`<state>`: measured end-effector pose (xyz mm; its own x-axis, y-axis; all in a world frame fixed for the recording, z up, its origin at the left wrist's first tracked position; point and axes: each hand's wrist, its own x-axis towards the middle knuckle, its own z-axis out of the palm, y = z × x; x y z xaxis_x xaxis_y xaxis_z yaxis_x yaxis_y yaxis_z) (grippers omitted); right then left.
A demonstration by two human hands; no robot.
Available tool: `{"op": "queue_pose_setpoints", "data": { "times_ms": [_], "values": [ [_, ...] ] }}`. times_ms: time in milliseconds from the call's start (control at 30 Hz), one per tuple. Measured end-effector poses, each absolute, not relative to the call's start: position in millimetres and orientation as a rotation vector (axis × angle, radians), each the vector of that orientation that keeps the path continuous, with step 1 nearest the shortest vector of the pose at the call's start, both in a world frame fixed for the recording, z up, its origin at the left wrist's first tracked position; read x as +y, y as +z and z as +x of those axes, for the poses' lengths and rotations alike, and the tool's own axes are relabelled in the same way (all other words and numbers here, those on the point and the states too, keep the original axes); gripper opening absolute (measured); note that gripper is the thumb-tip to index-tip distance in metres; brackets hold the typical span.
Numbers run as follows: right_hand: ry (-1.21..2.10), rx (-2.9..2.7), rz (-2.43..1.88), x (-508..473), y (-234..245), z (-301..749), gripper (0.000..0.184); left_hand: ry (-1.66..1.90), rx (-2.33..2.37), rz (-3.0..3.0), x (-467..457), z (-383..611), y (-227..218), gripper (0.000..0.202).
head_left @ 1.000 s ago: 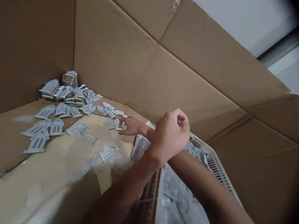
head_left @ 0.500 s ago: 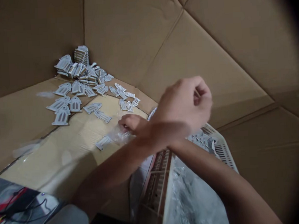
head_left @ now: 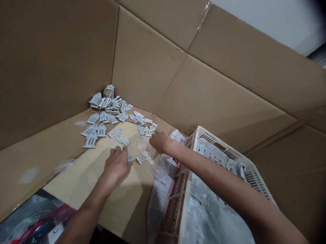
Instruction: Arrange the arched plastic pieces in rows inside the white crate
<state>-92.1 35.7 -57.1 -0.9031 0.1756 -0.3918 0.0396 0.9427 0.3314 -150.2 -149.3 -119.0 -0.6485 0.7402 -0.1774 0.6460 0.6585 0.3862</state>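
My left hand (head_left: 117,162) is low over the tan surface, fingers curled down on a grey arched piece (head_left: 130,158). Only that piece's rounded end with a small hole shows beside the fingers. Just right of it lies another arched piece (head_left: 143,158) with pale edges and long slots. Beyond that, my right hand (head_left: 159,141) is closed at a clear plastic bag (head_left: 158,167), its fingertips partly hidden. Similar grey pieces (head_left: 123,140) lie loose farther off, and a heap of them (head_left: 113,104) fills the far corner.
On the right stands a white slotted basket (head_left: 256,184) with bagged grey pieces in it. A reddish-brown crate side (head_left: 174,200) runs along its left. Printed papers (head_left: 162,184) lie beside the crate. Cardboard walls (head_left: 154,63) enclose the back. A dark bag with red trim (head_left: 34,229) is at lower left.
My left hand has come down from above the crossed right arm to the surface at left, so the arms are uncrossed. The right hand stays by the plastic. The view has shifted.
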Motion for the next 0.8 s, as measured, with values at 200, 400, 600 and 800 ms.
{"op": "queue_pose_setpoints", "data": {
  "times_ms": [200,400,600,800],
  "values": [
    [0.478,2.614,-0.395,5.9,-98.3,-82.6,0.044,0.455,2.704,1.067,-142.4,-132.4,-138.9,0.045],
    [0.411,2.773,-0.300,11.9,-96.1,-99.1,0.032,0.593,2.968,0.700,-153.7,-192.5,-115.5,0.043],
    [0.210,3.030,-0.072,-1.6,-89.3,-154.5,0.047,0.742,3.076,0.465,-156.7,-265.5,-118.8,0.062],
    [0.156,3.024,0.088,-17.3,-129.1,-193.1,0.062,0.720,3.172,0.610,-152.9,-279.2,-150.2,0.060]
  ]
}}
